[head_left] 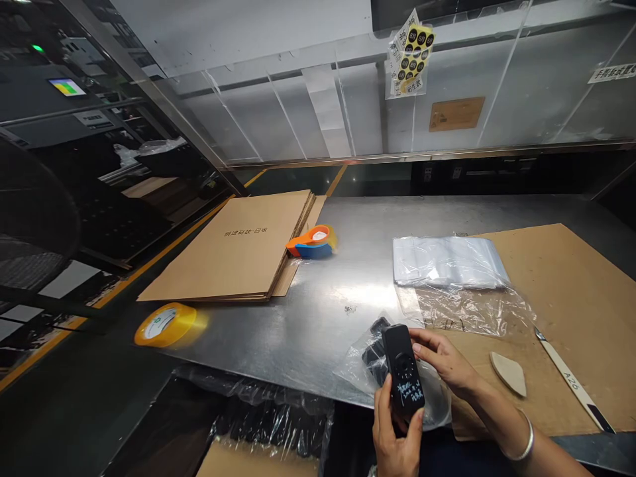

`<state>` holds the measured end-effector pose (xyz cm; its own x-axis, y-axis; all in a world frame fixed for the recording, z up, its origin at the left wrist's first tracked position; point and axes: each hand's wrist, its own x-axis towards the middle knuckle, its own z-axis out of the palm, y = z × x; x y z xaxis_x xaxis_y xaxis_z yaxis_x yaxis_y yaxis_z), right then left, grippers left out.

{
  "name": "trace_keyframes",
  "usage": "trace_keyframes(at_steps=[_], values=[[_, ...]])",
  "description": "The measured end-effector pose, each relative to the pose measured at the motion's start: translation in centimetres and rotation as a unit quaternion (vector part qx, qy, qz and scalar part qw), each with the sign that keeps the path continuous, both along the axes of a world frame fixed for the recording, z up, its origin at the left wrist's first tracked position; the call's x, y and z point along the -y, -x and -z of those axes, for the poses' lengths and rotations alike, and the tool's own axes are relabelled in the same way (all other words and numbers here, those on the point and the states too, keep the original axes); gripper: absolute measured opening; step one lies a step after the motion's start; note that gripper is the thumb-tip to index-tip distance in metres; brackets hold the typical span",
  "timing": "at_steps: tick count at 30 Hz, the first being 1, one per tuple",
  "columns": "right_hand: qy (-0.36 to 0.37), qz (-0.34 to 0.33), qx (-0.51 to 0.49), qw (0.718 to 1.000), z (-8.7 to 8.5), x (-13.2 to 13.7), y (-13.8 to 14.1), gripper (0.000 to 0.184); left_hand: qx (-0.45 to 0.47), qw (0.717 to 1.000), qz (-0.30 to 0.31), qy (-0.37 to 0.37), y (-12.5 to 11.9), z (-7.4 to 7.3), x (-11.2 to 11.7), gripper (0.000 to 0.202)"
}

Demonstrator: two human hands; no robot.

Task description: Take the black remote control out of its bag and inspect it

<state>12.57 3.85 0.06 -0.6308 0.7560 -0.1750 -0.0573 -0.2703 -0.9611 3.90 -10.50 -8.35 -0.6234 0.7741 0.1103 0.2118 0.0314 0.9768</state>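
Note:
A black, remote-shaped plastic piece [403, 368] with a round dial area and white handwriting is held upright in front of me. My left hand [396, 434] grips its lower end, thumb on one side and fingers on the other. My right hand [444, 361] pinches its upper right edge. Just behind it, a clear plastic bag [355, 361] lies on the table with more black pieces [372, 354] in it, partly covered by the held piece. To the right are a beige wedge-shaped pad [509, 374] and a cutter knife [571, 377] marked A26.
A stack of flat clear bags [447, 262] rests on a cardboard sheet [591, 305] at right. Flat cartons [233, 252], a tape dispenser [314, 244] and a yellow tape roll [166, 324] are on the metal table [248, 338]. Below its front edge stands a plastic-lined box [268, 424].

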Motion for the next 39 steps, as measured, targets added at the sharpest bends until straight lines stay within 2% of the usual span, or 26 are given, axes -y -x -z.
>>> trace_keyframes(at_steps=[15,26,39], values=[[0.009,-0.008,-0.013,1.000,-0.20,0.06,-0.01,0.042,0.029,1.000,-0.002,0.000,0.08,-0.18,0.00,0.057],[-0.002,-0.009,0.013,1.000,-0.15,0.00,-0.01,0.052,0.038,0.999,0.003,-0.004,0.10,-0.08,-0.04,0.060],[-0.014,-0.006,0.024,1.000,-0.27,-0.07,0.03,0.052,0.039,0.999,0.007,-0.007,0.08,0.21,-0.09,0.060]])
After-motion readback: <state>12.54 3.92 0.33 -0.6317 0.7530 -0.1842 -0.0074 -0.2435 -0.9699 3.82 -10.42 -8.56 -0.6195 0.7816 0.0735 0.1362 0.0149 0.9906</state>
